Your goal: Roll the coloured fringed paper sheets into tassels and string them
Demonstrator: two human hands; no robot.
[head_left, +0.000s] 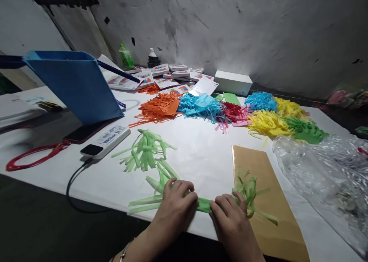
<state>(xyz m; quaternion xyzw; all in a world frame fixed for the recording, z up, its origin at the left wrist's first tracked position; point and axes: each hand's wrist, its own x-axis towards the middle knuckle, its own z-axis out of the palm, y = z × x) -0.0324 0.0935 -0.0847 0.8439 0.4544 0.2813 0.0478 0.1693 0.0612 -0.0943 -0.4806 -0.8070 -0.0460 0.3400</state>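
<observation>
A strip of green tissue paper (203,205) lies across the table's front edge, with fringed ends spreading out on both sides. My left hand (178,200) is closed round its left part, fingers curled. My right hand (230,212) grips the right part, a short flat band showing between the two hands. Cut strips fan out left of my left hand, and a curly green tuft (247,191) sticks out beyond my right fingers over a brown sheet (268,193). A separate light green fringed bundle (146,150) rests on the white table farther left.
Orange (159,108), blue (201,107), yellow (268,123) and other fringed bundles line the back. A blue box-like holder (77,87), a white power bank (106,141) with cable and a red cord (34,160) are left. Clear plastic (322,177) lies right.
</observation>
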